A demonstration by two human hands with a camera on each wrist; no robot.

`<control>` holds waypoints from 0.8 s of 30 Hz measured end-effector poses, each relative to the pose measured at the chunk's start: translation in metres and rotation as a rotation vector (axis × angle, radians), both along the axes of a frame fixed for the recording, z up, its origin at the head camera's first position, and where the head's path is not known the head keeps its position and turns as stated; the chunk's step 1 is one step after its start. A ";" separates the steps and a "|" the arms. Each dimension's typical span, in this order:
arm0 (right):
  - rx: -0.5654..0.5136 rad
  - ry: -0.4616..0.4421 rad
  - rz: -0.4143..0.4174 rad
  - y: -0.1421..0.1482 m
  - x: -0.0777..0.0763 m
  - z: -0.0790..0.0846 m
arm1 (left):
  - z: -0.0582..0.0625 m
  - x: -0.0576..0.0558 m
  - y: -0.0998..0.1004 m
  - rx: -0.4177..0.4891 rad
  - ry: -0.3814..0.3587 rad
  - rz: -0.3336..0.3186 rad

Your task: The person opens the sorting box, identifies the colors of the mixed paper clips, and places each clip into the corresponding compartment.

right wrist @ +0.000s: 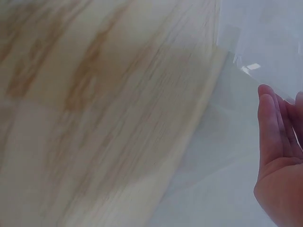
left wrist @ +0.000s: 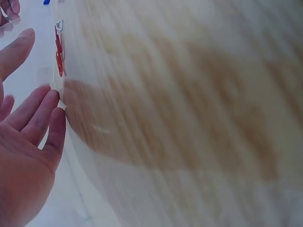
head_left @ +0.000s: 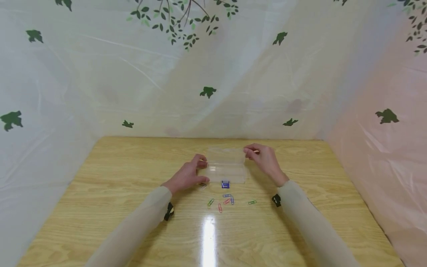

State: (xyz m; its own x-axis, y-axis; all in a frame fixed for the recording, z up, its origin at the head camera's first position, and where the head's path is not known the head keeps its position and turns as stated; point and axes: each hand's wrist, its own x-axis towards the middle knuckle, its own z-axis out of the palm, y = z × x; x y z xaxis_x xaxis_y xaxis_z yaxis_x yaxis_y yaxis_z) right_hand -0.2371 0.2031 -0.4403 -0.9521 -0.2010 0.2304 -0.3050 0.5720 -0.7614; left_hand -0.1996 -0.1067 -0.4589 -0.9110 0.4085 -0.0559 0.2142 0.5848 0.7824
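A clear plastic box [head_left: 225, 173] lies opened out on the table, its lid [head_left: 225, 155] raised at the far side. My left hand [head_left: 187, 174] holds the box's left end, thumb by the near corner and fingers bent at the left edge. My right hand [head_left: 265, 158] pinches the lid's right edge between thumb and fingers; part of the clear lid [right wrist: 265, 52] shows above the fingers in the right wrist view. Just in front of the box sits a small blue, square-looking piece [head_left: 225, 184]. A dark paper clip [head_left: 202, 184] lies beside my left thumb.
Nearer than the box lie several scattered paper clips: a green clip [head_left: 211, 202], a red clip [head_left: 220, 208], a blue clip [head_left: 232, 200] and another green clip [head_left: 252, 202] to the right. The wooden table [head_left: 126, 167] ends at a pale leaf-patterned sheet [head_left: 150, 92].
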 end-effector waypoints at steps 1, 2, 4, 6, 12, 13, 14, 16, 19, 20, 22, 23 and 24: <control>-0.004 -0.006 -0.002 0.000 -0.001 0.000 | 0.000 0.000 0.000 -0.004 0.004 -0.008; -0.008 -0.011 -0.001 0.000 -0.001 0.000 | 0.000 0.000 0.000 -0.014 0.008 -0.015; -0.011 -0.015 -0.002 0.000 -0.003 -0.001 | 0.001 -0.001 0.000 -0.031 0.016 -0.032; -0.009 -0.021 -0.010 -0.001 -0.004 -0.001 | 0.001 -0.001 0.000 -0.045 0.012 -0.041; -0.016 -0.054 -0.035 -0.002 -0.007 -0.002 | 0.000 -0.001 -0.001 -0.085 0.032 -0.068; -0.019 -0.060 -0.036 -0.002 -0.007 -0.002 | 0.001 -0.001 -0.001 -0.095 0.040 -0.074; -0.023 -0.066 -0.037 -0.002 -0.008 -0.002 | 0.001 -0.001 -0.001 -0.105 0.048 -0.079; -0.032 -0.074 -0.038 -0.002 -0.008 -0.002 | 0.002 -0.001 -0.002 -0.124 0.068 -0.095; -0.046 -0.082 -0.037 -0.003 -0.010 -0.003 | 0.003 -0.001 -0.002 -0.150 0.087 -0.114; -0.051 -0.084 -0.039 -0.003 -0.010 -0.003 | 0.003 -0.001 -0.002 -0.158 0.088 -0.119; -0.060 -0.091 -0.043 -0.004 -0.011 -0.004 | 0.003 -0.002 -0.002 -0.170 0.085 -0.125; -0.066 -0.096 -0.045 -0.004 -0.012 -0.005 | 0.002 -0.002 -0.002 -0.174 0.082 -0.129; -0.069 -0.100 -0.049 -0.004 -0.012 -0.005 | 0.002 -0.003 -0.002 -0.176 0.080 -0.130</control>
State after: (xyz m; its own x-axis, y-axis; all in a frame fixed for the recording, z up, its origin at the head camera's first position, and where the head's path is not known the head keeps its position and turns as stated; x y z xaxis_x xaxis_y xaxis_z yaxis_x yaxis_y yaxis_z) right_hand -0.2496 0.1991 -0.4453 -0.9793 -0.1407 0.1452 -0.1984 0.5297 -0.8247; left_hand -0.2024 -0.1090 -0.4569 -0.8555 0.5135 -0.0661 0.3544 0.6739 0.6482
